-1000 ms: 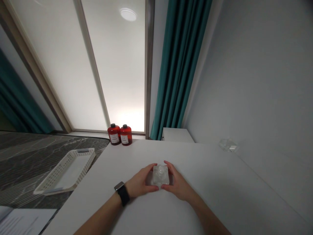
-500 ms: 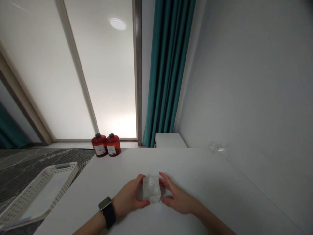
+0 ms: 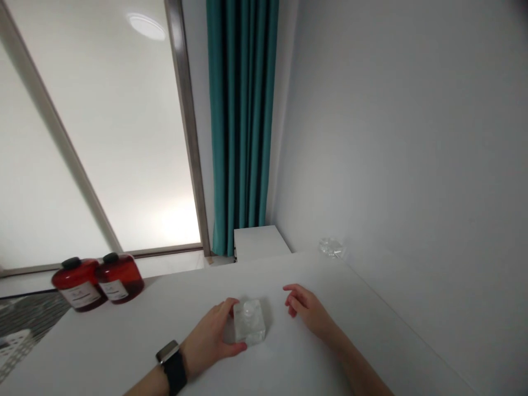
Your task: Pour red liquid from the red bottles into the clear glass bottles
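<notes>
A clear, square glass block (image 3: 249, 324) with a small rounded knob-like shape on top sits on the white table (image 3: 173, 330). My left hand (image 3: 212, 335), with a black smartwatch (image 3: 171, 366) on its wrist, grips the block from the left, thumb at the near corner and fingers at the far one. Off to the right of the block, a short gap away, is my right hand (image 3: 307, 311). Nothing is in it; the index finger reaches out and the other fingers are loosely bent.
Two red bottles (image 3: 82, 286) with black caps and white labels stand at the table's far left. A clear, faceted glass piece (image 3: 332, 247) lies by the wall at the far right. Part of a white perforated basket (image 3: 16, 352) shows at lower left, beyond the table edge.
My right hand has moved away from the glass block to the right. My left hand stays at the block. The view has turned to the right, so the bottles appear farther left.
</notes>
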Demonstrator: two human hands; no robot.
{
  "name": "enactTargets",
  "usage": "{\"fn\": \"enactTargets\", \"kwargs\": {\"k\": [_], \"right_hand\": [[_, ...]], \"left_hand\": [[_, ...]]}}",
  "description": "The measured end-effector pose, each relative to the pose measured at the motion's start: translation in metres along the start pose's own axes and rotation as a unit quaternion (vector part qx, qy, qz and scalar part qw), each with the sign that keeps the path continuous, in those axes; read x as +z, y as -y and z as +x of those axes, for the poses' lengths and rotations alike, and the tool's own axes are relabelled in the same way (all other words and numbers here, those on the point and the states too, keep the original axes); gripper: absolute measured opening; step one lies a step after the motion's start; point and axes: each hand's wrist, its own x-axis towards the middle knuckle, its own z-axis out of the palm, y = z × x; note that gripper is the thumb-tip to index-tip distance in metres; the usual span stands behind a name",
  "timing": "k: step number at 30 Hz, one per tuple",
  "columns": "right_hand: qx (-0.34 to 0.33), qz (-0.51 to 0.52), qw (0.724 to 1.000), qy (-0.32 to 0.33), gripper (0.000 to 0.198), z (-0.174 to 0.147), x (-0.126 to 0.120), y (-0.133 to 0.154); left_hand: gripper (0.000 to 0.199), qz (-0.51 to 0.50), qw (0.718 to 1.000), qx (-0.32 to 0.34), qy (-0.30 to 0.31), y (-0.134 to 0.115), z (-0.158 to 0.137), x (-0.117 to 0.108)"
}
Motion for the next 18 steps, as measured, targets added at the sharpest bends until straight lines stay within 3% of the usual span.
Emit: {"fn": "enactTargets", "kwargs": {"k": [8, 18], "right_hand": [[-0.006, -0.106, 0.974, -0.201, 0.03, 0.012, -0.033, -0.02], [0.046, -0.172, 0.915, -0.362, 0.033, 0.018, -0.044, -0.034]], "left_hand": [[0.055, -0.003, 0.998, 0.06, 0.007, -0.021, 0.078, 0.027], [0.05, 0.03, 0.994, 0.105, -0.005, -0.039, 0.179, 0.063]]}}
